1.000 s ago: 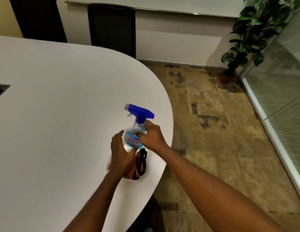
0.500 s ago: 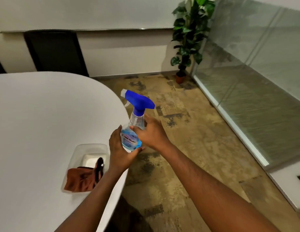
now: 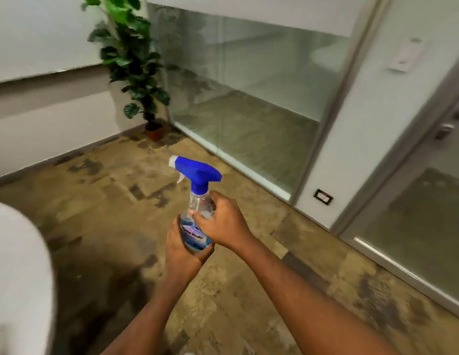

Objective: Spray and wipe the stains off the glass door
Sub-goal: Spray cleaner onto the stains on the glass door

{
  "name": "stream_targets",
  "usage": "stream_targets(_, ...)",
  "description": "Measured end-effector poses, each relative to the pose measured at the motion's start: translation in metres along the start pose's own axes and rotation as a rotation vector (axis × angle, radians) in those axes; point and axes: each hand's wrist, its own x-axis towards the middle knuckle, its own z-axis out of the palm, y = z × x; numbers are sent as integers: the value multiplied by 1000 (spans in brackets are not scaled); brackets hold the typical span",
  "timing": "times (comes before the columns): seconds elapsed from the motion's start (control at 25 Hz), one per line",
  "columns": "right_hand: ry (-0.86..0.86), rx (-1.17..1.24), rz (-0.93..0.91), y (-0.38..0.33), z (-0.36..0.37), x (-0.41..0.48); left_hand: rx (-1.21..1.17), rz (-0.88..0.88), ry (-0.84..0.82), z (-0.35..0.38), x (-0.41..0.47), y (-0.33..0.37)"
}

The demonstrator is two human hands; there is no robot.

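both hands are wrapped round the spray bottle (image 3: 197, 221), held upright over the floor; left hand (image 3: 182, 254) cups the base, right hand (image 3: 223, 221) grips the clear neck under the blue trigger head; floor (image 3: 108, 213) is mottled tan carpet with dark patches; glass door (image 3: 415, 226) sits off to the right, frosted glass wall (image 3: 249, 103) beside it; potted plant (image 3: 131, 65) in the corner; white table (image 3: 16, 278) edge at left

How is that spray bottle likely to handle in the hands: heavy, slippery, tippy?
The spray bottle looks clear plastic and seems only partly filled, so probably light. Its smooth wall may be slippery. Left hand holds the base and right hand the shoulder; its blue trigger head may make it top-heavy.
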Motion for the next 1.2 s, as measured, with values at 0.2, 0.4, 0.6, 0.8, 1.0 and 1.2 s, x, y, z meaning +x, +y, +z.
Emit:
stream_targets(0.2,256,27,83,71,-119,-14,-86,123,-288,135,2,65)
stream_targets(0.4,472,346,152,122,-223,-24,-135,216,-536,251,-1,121)
stream_targets(0.6,660,340,178,181,-330,-23,-233,291,-715,365,-6,187)
stream_targets(0.8,759,309,179,224,-427,-12,-253,263,-919,469,11,234)
stream_targets(1.0,878,268,215,264,-530,2,-179,371,-1040,570,30,294)
stream_targets(1.2,997,256,173,281,-635,-8,-217,530,-1160,666,27,370)
